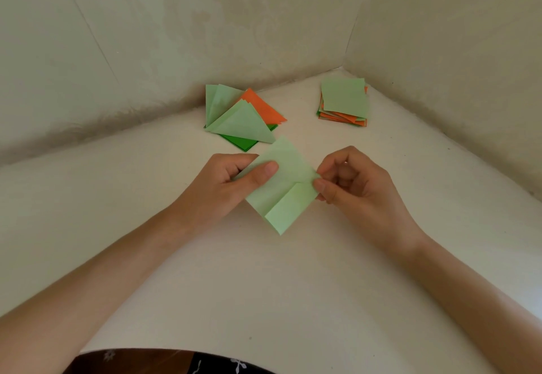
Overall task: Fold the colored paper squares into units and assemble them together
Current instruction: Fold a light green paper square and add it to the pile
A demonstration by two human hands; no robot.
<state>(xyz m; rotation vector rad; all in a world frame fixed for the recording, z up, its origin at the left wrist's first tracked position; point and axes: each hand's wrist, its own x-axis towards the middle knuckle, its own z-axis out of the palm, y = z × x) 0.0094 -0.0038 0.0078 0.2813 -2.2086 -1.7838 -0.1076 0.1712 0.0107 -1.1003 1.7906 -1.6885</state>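
A light green paper square [283, 181] is held just above the white table, turned like a diamond, with its lower right strip folded over. My left hand [231, 186] grips its left side, thumb on top and fingers beneath. My right hand [355, 186] pinches the right corner between thumb and forefinger. Behind lies a pile of folded units [240, 118] in light green, orange and dark green. A stack of flat squares [344, 102], light green on top with orange below, sits at the back right.
The white table [264, 285] sits in a corner between two pale walls [146, 36] that meet at the back right. A dark patterned garment [164, 363] shows at the bottom edge.
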